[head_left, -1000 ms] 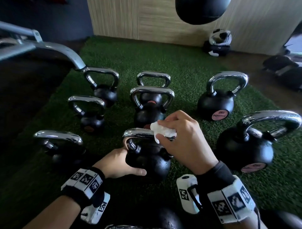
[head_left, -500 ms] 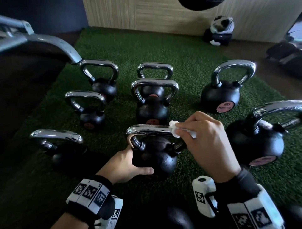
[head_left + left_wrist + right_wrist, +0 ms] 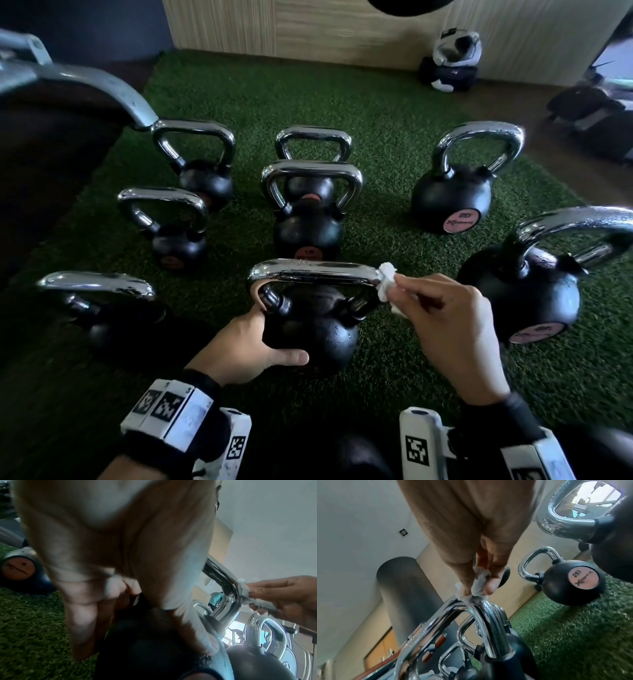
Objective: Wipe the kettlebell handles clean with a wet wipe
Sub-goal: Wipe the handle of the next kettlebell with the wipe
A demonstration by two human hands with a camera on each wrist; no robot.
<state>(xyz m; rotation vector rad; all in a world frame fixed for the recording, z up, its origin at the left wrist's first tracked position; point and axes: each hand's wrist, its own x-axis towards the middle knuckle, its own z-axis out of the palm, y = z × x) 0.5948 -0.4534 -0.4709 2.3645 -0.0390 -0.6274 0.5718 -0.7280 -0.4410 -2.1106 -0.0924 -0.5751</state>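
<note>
A black kettlebell with a chrome handle stands on the green turf just in front of me. My left hand grips its round body from the left, thumb across the front. My right hand pinches a crumpled white wet wipe against the handle's right corner. The wrist views show the wipe pressed on the chrome bend, held between thumb and fingertips. Water drops sit on the handle's top.
Several more chrome-handled kettlebells stand around on the turf: one right behind, a big one at the right, another farther back, one at the left. A grey metal frame crosses the upper left. A wooden wall is behind.
My right hand has slid the wipe along the handle from its middle to the right corner. The left hand has kept its hold on the body.
</note>
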